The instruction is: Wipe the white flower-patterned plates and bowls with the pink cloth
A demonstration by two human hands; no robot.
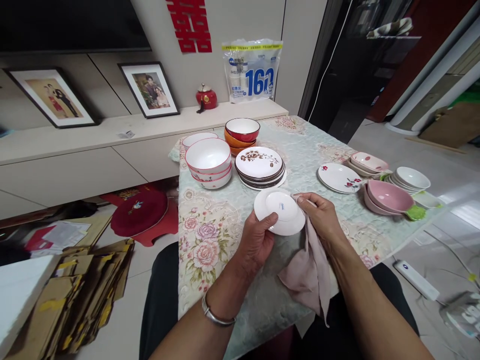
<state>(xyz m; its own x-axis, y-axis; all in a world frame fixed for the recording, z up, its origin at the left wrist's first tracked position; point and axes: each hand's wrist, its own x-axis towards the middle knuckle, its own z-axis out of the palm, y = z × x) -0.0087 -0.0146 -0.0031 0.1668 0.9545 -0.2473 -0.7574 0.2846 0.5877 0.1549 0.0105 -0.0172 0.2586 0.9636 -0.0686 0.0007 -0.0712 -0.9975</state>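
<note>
A small white plate (287, 212) is tilted up over the table's front part, its underside with a blue mark facing me. My left hand (258, 237) grips its left edge, the thumb lying on the underside. At the plate's right rim, my right hand (318, 215) pinches a pinkish-grey cloth (309, 272), which hangs down over the table edge. Just beyond stands a stack of plates (260, 162), the top one with a brown flower pattern. Left of it are white bowls with red rims (209, 162), and behind, red and orange bowls (243, 131).
On the table's right side are flowered plates (339, 177), a pink bowl (390, 196), small white bowls (412, 179) and oval dishes (369, 162). A flowered cloth (206, 240) covers the table. Flattened cardboard (78, 295) and a red stool (138, 212) stand at left; a power strip (416, 280) lies at right.
</note>
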